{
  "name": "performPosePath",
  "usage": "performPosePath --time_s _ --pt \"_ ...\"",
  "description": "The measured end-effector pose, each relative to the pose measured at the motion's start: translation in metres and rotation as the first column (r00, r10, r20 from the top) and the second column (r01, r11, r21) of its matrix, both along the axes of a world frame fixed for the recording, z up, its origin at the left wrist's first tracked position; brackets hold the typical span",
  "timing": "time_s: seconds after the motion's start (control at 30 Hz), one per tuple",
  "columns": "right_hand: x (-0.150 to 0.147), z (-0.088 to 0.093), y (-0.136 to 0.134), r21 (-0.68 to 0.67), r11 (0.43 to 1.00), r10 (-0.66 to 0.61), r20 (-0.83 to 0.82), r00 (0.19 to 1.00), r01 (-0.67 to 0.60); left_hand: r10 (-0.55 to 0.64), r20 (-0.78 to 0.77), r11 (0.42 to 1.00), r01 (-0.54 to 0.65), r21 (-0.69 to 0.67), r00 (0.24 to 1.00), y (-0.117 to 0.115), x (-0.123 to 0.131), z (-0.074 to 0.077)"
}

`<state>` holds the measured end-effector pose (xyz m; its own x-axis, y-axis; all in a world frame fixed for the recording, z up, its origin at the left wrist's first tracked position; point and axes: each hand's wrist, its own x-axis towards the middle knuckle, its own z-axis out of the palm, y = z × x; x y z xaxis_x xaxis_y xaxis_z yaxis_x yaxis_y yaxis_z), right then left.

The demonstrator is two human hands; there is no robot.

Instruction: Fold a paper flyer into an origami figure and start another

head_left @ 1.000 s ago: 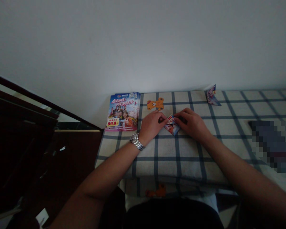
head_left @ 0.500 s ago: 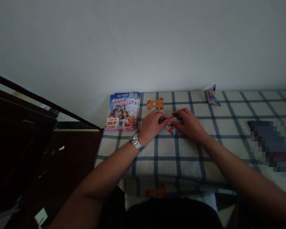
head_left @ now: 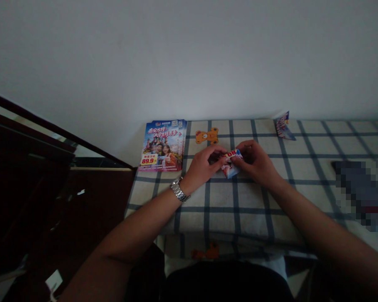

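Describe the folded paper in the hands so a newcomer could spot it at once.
Over the checked cloth, between the left hand and right hand, is a small folded paper. Unlike the flyer stack and the folded piece by the wall, it is held by both hands.

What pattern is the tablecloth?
The tablecloth is cream with blue-grey checks and orange bear prints, shown in the head view.
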<state>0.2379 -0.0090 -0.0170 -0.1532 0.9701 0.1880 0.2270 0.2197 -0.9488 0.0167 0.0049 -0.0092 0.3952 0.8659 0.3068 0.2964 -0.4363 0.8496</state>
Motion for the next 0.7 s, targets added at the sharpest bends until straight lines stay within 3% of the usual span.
performPosePath --time_s 0.2,0.47,0.7 --pt "-0.005 0.004 -0.005 -0.070 0.996 0.052 -0.083 0.995 -0.058 0.009 0.031 0.999 -0.007 -0.037 0.999 -0.001 -0.002 0.002" --pt "-0.004 0.011 -0.008 -0.089 0.996 0.015 0.050 0.999 -0.010 -0.027 0.039 1.000 0.027 0.000 0.999 0.000 -0.003 0.002" --pt "-0.003 0.012 -0.008 -0.078 0.997 0.013 0.069 0.998 -0.008 -0.027 0.057 0.999 0.030 -0.041 0.998 0.000 -0.002 0.005"
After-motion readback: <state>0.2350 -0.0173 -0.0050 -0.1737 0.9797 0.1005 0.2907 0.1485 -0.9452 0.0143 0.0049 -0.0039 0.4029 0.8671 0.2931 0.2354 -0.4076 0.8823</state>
